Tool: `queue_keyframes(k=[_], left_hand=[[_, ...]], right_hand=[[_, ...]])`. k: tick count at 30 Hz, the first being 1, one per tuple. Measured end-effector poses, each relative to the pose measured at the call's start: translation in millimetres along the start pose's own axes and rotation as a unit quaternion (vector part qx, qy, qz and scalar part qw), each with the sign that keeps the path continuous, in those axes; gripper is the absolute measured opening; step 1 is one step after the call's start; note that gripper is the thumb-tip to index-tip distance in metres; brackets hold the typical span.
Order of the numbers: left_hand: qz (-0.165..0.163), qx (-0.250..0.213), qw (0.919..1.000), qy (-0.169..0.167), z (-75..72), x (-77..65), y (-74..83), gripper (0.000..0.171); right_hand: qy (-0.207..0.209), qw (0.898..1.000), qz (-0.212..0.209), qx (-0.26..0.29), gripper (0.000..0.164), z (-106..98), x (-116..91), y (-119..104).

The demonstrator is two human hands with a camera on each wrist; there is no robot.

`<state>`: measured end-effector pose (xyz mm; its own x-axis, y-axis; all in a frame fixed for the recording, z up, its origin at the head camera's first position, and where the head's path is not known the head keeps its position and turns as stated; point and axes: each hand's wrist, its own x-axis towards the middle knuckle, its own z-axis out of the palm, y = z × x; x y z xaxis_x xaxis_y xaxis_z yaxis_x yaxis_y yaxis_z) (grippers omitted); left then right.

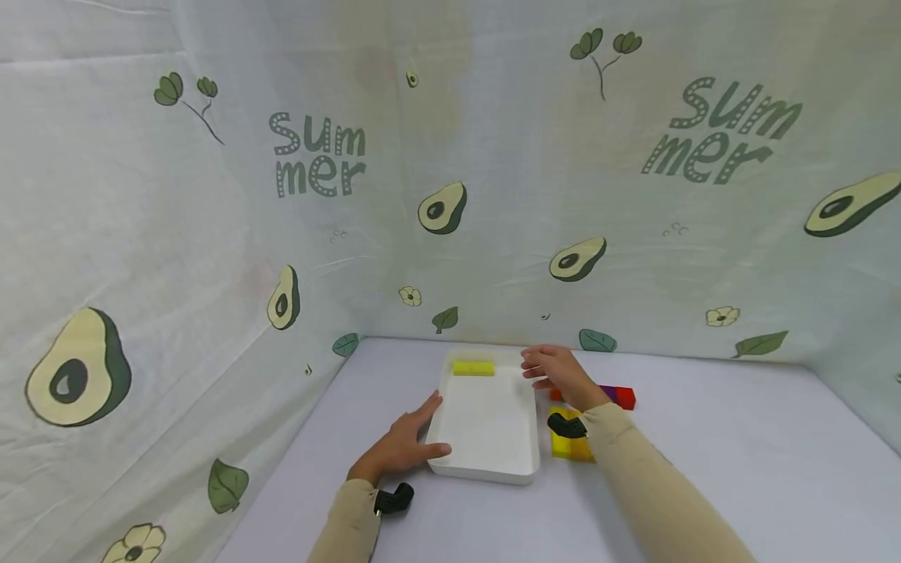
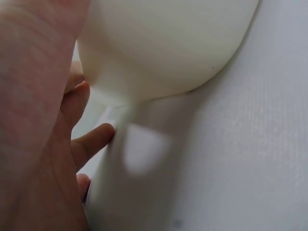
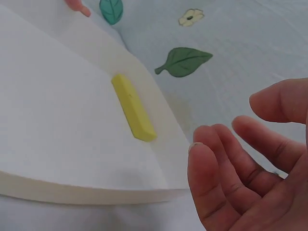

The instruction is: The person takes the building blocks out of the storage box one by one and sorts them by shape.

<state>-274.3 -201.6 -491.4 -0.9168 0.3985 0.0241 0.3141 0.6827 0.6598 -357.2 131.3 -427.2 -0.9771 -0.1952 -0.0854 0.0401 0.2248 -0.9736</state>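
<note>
A white rectangular tray (image 1: pixel 486 422) lies on the table. Inside it, along the far wall at the left, sits a yellow bar-shaped block (image 3: pixel 133 108). My left hand (image 1: pixel 401 446) rests at the tray's left side near the front corner. Its thumb reaches over the rim, while the left wrist view has other fingers (image 2: pixel 96 139) spread outside the wall. Beside the tray's far right corner hovers my right hand (image 1: pixel 559 371), fingers loosely bent and a gap between thumb and fingertips, with nothing held. The yellow block lies apart from its fingertips.
Right of the tray, partly hidden by my right hand and wrist, are a red and purple bar (image 1: pixel 619 396) and yellow and orange blocks (image 1: pixel 572 447). A printed cloth (image 1: pixel 493 156) with avocados hangs behind the white table (image 1: pixel 739 453).
</note>
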Motion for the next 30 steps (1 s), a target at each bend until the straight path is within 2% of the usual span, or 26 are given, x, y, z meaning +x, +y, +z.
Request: queue_keyframes(k=[7, 20, 25, 30], left_hand=[[-0.004, 0.004, 1.0, 0.001, -0.7, -1.9, -0.5, 0.1], [-0.01, 0.004, 0.9999, 0.001, 1.8, 4.9, 1.5, 0.101], [-0.012, 0.005, 0.9999, 0.004, 1.5, 7.6, 4.2, 0.101], [-0.022, 0.008, 0.9997, -0.002, 2.3, 2.3, 1.2, 0.102]], right_hand=[[-0.014, 1.0, -0.016, 0.014, 0.041, 21, 12, -5], [-0.006, 1.0, -0.018, 0.002, 0.035, 39, 30, -5], [0.01, 0.999, -0.029, -0.023, 0.038, 43, 34, -2], [0.021, 0.996, -0.041, -0.077, 0.034, 54, 37, 5]])
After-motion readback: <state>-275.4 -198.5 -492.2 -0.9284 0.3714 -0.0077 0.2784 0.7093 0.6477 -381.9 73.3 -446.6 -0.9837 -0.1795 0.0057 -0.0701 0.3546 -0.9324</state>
